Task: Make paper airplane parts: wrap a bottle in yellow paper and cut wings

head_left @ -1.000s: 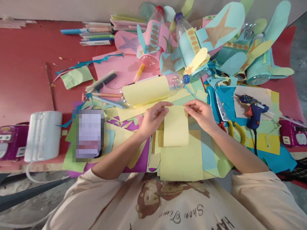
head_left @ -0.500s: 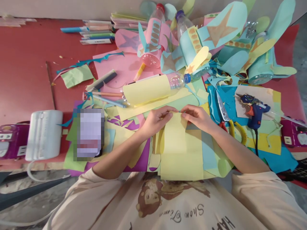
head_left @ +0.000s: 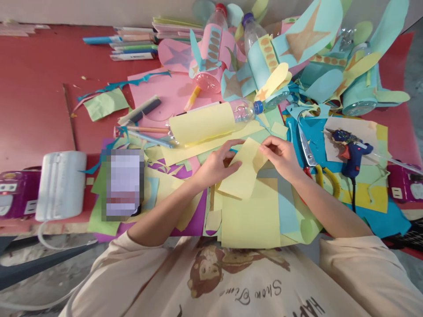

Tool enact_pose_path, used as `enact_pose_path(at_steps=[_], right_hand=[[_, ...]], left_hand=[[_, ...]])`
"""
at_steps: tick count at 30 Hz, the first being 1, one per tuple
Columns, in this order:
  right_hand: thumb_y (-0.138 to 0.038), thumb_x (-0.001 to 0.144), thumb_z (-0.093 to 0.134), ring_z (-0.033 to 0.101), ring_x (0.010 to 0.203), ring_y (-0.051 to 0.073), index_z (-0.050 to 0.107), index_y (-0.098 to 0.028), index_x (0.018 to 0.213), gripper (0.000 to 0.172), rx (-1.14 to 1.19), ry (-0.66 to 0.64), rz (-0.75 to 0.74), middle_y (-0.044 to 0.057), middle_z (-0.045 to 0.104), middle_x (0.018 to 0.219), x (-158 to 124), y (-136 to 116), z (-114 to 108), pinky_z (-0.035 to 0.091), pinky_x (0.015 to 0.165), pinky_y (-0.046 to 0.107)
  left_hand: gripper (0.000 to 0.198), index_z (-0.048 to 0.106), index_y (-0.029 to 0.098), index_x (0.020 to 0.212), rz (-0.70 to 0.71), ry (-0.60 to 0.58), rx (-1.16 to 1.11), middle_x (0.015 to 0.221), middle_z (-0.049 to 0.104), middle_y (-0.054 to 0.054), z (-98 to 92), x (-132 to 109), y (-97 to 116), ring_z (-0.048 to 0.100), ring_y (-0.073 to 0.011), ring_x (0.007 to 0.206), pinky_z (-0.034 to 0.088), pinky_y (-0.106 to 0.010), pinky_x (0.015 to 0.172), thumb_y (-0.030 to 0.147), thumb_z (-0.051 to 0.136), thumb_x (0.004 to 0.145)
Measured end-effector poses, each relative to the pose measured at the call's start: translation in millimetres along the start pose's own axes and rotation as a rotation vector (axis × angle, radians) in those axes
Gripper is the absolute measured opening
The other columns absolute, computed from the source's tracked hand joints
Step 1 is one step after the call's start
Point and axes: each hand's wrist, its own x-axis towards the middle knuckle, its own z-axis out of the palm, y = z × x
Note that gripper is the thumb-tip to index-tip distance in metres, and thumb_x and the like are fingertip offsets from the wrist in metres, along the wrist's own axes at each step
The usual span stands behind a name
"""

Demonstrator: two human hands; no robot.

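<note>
- Two hands meet over a cluttered red table [head_left: 33, 110]: we see the left hand [head_left: 214, 166] and the right hand [head_left: 280, 157] each pinching the far end of a yellow paper strip [head_left: 241, 178].
- The left hand's fingers close on the strip's far left edge. The right hand's thumb and forefinger close on its far right corner. Neither hand is open.
- The strip is lifted and tilted. Its long axis runs from the fingertips back toward the person's chest, slanting left.
- Its free near end hangs over a larger yellow sheet [head_left: 251, 220] that lies flat among the paper scraps.
- We judge neither hand the nearer, since both grip the strip. It sits between them, on the near side of the fingertips.
- Just beyond the hands lies a bottle [head_left: 243, 112] wrapped in yellow paper. Scissors [head_left: 307, 152] and a glue gun [head_left: 350, 152] lie to the right of the right hand, apart from it.
</note>
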Motion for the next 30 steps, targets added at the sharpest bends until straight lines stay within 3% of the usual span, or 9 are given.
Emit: enact_pose_path(at_steps=[4,12,16,21,30], right_hand=[[-0.036,0.08,0.064,0.04,0.052,0.009,0.055,-0.02,0.066,0.023,0.027,0.196,-0.027,-0.004,0.046,0.057,2,1,-2,0.033,0.048,0.024],[-0.031,0.078,0.064,0.042,0.059,0.009,0.056,-0.021,0.066,0.018,0.138,0.466,-0.094,-0.004,0.047,0.062,9,17,-8,0.036,0.054,0.024],[-0.033,0.078,0.064,0.043,0.059,0.01,0.053,-0.022,0.067,0.019,0.236,0.479,-0.006,-0.004,0.044,0.064,10,19,-9,0.036,0.051,0.024],[-0.037,0.078,0.065,0.044,0.059,0.011,0.051,-0.023,0.069,0.022,0.241,0.446,0.069,-0.003,0.043,0.065,8,15,-8,0.039,0.047,0.023],[-0.052,0.079,0.067,0.045,0.056,0.01,0.056,-0.022,0.073,0.032,0.122,0.356,-0.02,-0.003,0.049,0.065,9,16,-5,0.041,0.054,0.027]], left_hand=[[0.051,0.05,0.021,0.127,-0.018,0.007,-0.019,0.068,0.058,0.004,-5.6,0,3,0.05,-0.0086,0.057,0.038,-0.02,0.054,0.026,0.061,0.078],[0.047,0.056,0.02,0.117,-0.058,0.006,-0.013,0.08,0.06,0.001,-19.0,4,9,0.056,-0.0099,0.067,0.042,-0.02,0.056,0.022,0.064,0.071],[0.04,0.057,0.02,0.107,-0.023,0.152,-0.169,0.091,0.064,-0.002,-25.9,9,4,0.061,-0.0105,0.07,0.047,-0.021,0.057,0.024,0.066,0.068],[0.037,0.057,0.021,0.098,0.156,0.437,-0.253,0.073,0.059,0.003,-35.2,15,-4,0.059,-0.0097,0.066,0.048,-0.02,0.057,0.02,0.071,0.064],[0.035,0.06,0.023,0.095,0.303,0.748,-0.222,0.077,0.067,0.002,-38.4,19,-11,0.064,-0.0101,0.074,0.054,-0.024,0.074,0.018,0.079,0.066]])
